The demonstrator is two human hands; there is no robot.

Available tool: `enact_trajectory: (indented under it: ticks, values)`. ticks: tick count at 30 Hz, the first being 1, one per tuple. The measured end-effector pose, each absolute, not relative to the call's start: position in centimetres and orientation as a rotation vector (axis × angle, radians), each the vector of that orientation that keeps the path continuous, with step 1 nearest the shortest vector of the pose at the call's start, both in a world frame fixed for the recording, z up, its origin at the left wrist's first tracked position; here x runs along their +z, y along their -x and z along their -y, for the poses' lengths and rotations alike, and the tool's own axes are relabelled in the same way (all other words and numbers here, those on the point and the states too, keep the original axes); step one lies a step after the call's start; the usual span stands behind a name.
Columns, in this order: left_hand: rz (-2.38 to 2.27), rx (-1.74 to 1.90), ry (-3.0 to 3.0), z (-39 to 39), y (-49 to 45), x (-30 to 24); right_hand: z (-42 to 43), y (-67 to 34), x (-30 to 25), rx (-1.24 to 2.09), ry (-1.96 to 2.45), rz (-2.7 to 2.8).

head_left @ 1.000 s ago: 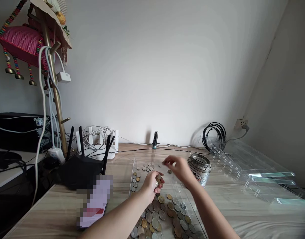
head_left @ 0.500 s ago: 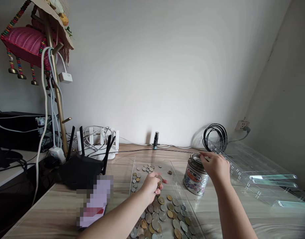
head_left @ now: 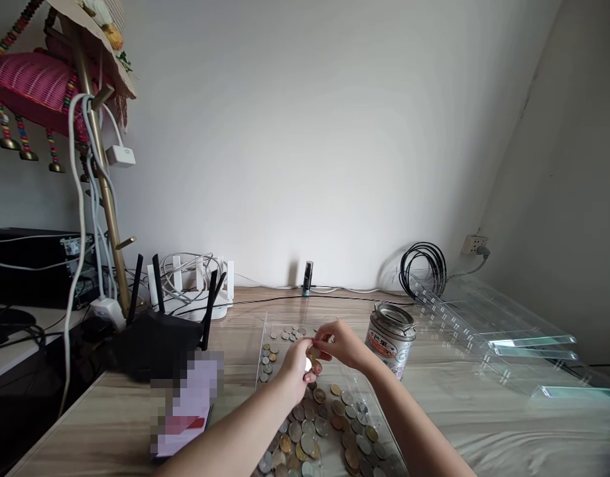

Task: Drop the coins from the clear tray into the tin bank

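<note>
Above a clear plastic tray [head_left: 329, 381], my left hand [head_left: 294, 370] is closed around a few coins [head_left: 312, 356], one catching bright light. My right hand [head_left: 341, 343] meets it there, thumb and fingers pinched on a coin at the top of that small stack; the fingertips partly hide it. Silver and gold-coloured coins [head_left: 308, 427] lie spread over the near part of the tray, with smaller ones [head_left: 295, 332] at its far end and left side. Just right of my right hand stands a round printed tin [head_left: 390, 338] with a metal rim.
Clear acrylic panels [head_left: 504, 331] lie on the desk at the right, by a coiled black cable [head_left: 423, 271]. A black router [head_left: 156, 344], a white router [head_left: 200, 305] and a blurred-out phone [head_left: 190, 404] are at the left. A small dark bottle [head_left: 307, 278] stands by the wall.
My right hand has moved left from above the tin to the coins in my left hand. The left hand stays over the tray. The view has shifted slightly.
</note>
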State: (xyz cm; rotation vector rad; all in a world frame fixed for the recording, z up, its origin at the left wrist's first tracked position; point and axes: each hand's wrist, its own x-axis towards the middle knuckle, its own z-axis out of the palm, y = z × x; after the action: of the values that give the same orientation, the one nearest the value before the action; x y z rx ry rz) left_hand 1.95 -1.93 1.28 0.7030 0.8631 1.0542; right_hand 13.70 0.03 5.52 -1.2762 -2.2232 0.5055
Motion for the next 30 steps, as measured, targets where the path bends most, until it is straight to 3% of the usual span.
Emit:
enact_trajectory:
  ticks: [5, 7, 12, 23, 26, 30]
  values:
    - [-0.939, 0.958, -0.583, 2.0, -1.8, 1.4, 0.4, -19.6, 9.8, -0.345, 1.571, 1.605]
    - [-0.935, 0.929, -0.585, 2.0, -1.8, 1.4, 0.2, -22.4, 10.6, -0.508, 1.731, 1.487]
    - [-0.951, 0.872, -0.591, 2.1, -1.8, 1.5, -0.6, -25.1, 9.3, -0.509, 1.915, 1.533]
    - [-0.928, 0.861, -0.607, 1.8, -1.7, 1.4, 0.2, -23.0, 8.8, -0.660, 1.774, 1.475]
    - [-0.898, 0.873, -0.619, 1.6, -1.7, 1.1, 0.8, -19.6, 8.8, -0.441, 1.555, 1.637]
    - [-0.900, 0.935, -0.624, 1.7, -1.8, 1.2, 0.9, -14.9, 7.1, 0.378, 1.340, 2.311]
